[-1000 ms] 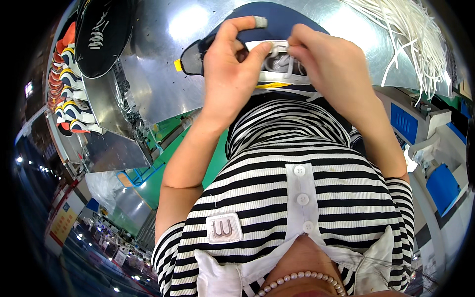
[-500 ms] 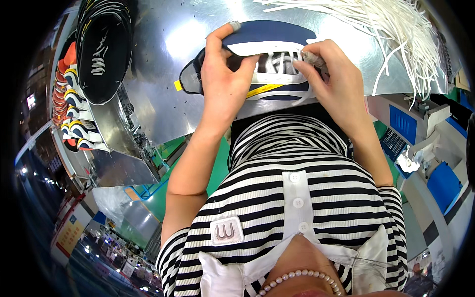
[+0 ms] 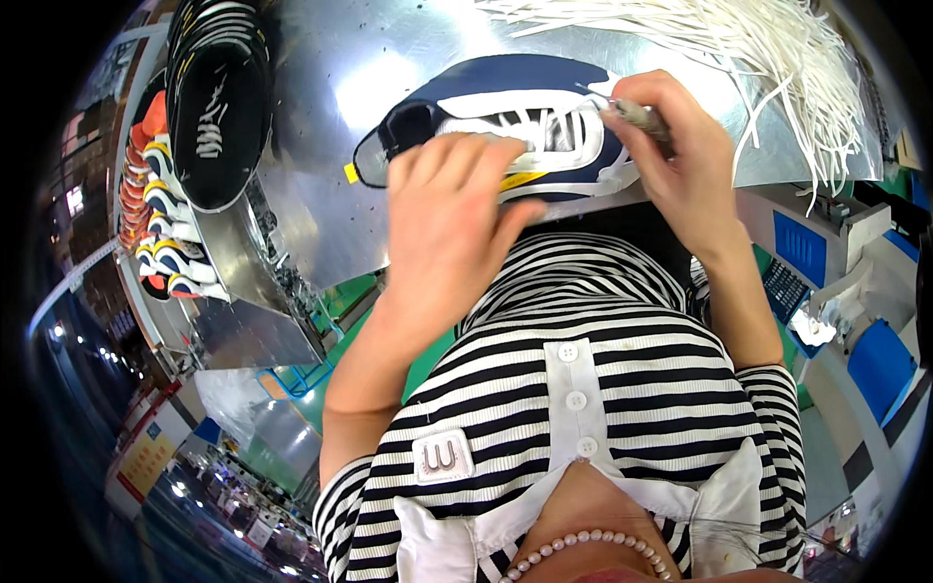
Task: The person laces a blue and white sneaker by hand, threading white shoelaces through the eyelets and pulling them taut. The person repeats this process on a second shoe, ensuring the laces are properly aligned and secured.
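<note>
A navy and white sneaker (image 3: pixel 505 126) lies on its side on a shiny metal tabletop (image 3: pixel 340 78), near the edge closest to the person. The left hand (image 3: pixel 457 219) rests flat over the sneaker's side and white laces, fingers spread rather than closed, thumb along the sole, hiding much of the shoe's middle. The right hand (image 3: pixel 680 165) sits at the sneaker's toe end, its grip closed on a small grey object (image 3: pixel 637 115), possibly a lace tip or tool; the view is too small to tell. Beyond the sneaker, a loose heap of flat white laces (image 3: pixel 777 49) spills across the tabletop. Left of the sneaker, a rounded black shoe part (image 3: pixel 219 107) leans, and further left a row of colourful sneakers (image 3: pixel 155 214) stands stacked.
</note>
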Demonstrator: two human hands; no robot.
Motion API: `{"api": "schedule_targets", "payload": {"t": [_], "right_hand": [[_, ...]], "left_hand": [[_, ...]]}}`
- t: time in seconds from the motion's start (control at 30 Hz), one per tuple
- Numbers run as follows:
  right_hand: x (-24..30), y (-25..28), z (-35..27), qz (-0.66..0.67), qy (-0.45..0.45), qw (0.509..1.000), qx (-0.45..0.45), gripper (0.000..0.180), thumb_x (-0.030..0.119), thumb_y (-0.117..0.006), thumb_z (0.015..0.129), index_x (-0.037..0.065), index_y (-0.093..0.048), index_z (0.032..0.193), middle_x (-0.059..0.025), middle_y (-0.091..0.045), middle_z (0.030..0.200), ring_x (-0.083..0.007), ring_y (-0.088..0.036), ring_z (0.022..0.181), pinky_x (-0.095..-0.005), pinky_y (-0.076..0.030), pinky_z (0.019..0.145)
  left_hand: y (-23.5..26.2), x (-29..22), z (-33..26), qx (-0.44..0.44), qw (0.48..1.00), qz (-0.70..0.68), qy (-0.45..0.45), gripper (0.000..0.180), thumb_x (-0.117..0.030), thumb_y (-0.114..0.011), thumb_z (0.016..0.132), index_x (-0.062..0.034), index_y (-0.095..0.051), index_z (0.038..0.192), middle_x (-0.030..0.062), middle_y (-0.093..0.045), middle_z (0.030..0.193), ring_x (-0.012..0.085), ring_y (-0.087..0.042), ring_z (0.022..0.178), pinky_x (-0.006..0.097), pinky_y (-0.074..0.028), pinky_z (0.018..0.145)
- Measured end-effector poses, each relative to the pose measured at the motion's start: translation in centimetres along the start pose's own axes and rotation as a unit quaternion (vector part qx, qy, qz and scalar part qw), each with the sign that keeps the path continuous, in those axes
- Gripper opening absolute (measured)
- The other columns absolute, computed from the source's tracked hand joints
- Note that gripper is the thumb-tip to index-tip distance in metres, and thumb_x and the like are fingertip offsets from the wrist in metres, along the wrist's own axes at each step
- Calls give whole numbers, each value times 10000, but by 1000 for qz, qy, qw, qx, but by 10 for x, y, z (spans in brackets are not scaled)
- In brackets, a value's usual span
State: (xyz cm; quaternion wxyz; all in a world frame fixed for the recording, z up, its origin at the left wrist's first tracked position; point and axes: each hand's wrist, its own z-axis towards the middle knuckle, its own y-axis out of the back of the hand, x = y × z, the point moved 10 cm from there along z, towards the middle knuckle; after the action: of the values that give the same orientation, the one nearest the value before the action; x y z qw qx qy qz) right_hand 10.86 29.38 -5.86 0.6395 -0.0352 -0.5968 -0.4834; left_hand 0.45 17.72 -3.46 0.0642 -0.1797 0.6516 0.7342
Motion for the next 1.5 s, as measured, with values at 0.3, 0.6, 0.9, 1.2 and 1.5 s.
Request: {"api": "schedule_targets", "payload": {"t": [0.3, 0.6, 0.9, 1.2, 1.5], "right_hand": [[53, -31, -55, 31, 91, 964, 247, 104, 151, -622, 880, 76, -631, 952, -65, -635, 822, -237, -647, 727, -359, -509, 585], [-39, -54, -4, 418, -243, 875, -9, 173, 162, -729, 898, -4, -691, 934, -14, -687, 856, -58, -595, 767, -211, -457, 702], [-45, -63, -26, 456, -293, 839, -44, 125, 121, -741, 875, 21, -695, 933, 19, -662, 844, -26, -545, 740, -188, -421, 667], [-7, -72, -66, 286, -211, 904, 236, 207, 222, -682, 913, 20, -669, 955, -10, -653, 816, -81, -572, 789, -252, -466, 770], [-23, -18, 15, 189, -77, 975, -82, 148, 100, -735, 865, 15, -658, 958, -47, -667, 767, -80, -599, 639, -242, -470, 570]], "left_hand": [[4, 61, 34, -186, 973, -114, 76, 154, -78, -708, 824, -17, -618, 933, 137, -638, 894, 346, -619, 845, 423, -484, 739], [20, 14, 21, -185, 967, -172, -5, 176, -47, -727, 813, -13, -620, 949, 121, -627, 846, 309, -611, 724, 382, -472, 650], [9, 2, 17, -162, 973, -161, -37, 183, -34, -750, 803, -2, -620, 928, 112, -626, 816, 273, -609, 692, 355, -460, 617], [2, 11, 24, -127, 985, -110, -36, 230, -31, -714, 818, -9, -684, 1045, 122, -582, 813, 306, -589, 738, 380, -468, 663], [-34, 44, 38, 46, 986, -151, 62, 261, -122, -615, 906, -31, -672, 1143, 145, -698, 962, 300, -668, 863, 355, -512, 780]]}}
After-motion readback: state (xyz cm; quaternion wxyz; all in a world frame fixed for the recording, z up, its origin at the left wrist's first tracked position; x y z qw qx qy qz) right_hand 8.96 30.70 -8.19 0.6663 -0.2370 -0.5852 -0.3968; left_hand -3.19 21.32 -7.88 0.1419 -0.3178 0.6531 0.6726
